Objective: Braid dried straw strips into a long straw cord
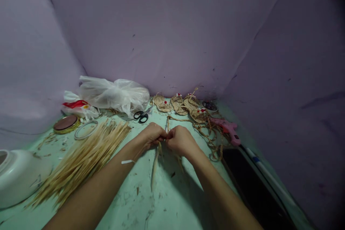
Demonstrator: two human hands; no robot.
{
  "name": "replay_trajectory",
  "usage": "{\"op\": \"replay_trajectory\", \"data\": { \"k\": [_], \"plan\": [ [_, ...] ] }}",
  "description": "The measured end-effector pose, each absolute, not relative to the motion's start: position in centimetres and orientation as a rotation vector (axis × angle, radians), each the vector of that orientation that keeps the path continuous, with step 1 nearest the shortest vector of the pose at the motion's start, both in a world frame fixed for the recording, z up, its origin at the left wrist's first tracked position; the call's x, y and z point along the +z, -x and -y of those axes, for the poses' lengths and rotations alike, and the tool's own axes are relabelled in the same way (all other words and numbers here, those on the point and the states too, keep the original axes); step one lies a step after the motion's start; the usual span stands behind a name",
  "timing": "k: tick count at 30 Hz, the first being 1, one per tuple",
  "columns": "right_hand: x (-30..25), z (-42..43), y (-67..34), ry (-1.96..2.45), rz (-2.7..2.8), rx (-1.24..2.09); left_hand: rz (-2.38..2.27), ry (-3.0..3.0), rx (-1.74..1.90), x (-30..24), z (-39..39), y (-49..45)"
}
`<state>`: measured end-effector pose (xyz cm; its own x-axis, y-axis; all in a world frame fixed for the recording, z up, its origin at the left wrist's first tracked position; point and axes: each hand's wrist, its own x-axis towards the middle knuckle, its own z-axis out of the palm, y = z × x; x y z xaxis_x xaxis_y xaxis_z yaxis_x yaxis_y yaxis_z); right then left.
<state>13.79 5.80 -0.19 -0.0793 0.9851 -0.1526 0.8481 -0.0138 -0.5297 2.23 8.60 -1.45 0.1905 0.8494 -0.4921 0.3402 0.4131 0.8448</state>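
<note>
My left hand (153,135) and my right hand (181,139) meet over the middle of the pale green table, fingertips pinched together. Both are closed on a thin twisted straw cord (168,124). From the fingers the cord runs away from me, bends, and trails right toward a tangle of the same cord (211,134). Loose straw ends (155,169) hang below my left hand toward me. The exact spot where the fingers grip is hidden.
At left lie a bundle of dry straw (88,158), a tape ring (86,130), a round tin (66,124) and a white pot (21,176). Behind are scissors (142,115), a plastic bag (115,95) and several woven slippers (178,105). A pink glue gun (228,129) and black slab (253,187) lie right.
</note>
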Motion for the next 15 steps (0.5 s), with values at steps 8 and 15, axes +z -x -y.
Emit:
{"op": "replay_trajectory", "data": {
  "k": [8, 15],
  "plan": [
    [-0.2, -7.5, -16.4, 1.699, 1.489, 1.324, -1.189, -1.227, 0.383, -2.1, -9.7, -0.3],
    [-0.7, -6.9, -14.3, 1.460, 1.059, 1.816, -1.218, -1.302, 0.340, -2.1, -9.7, -0.3]
  ]
}}
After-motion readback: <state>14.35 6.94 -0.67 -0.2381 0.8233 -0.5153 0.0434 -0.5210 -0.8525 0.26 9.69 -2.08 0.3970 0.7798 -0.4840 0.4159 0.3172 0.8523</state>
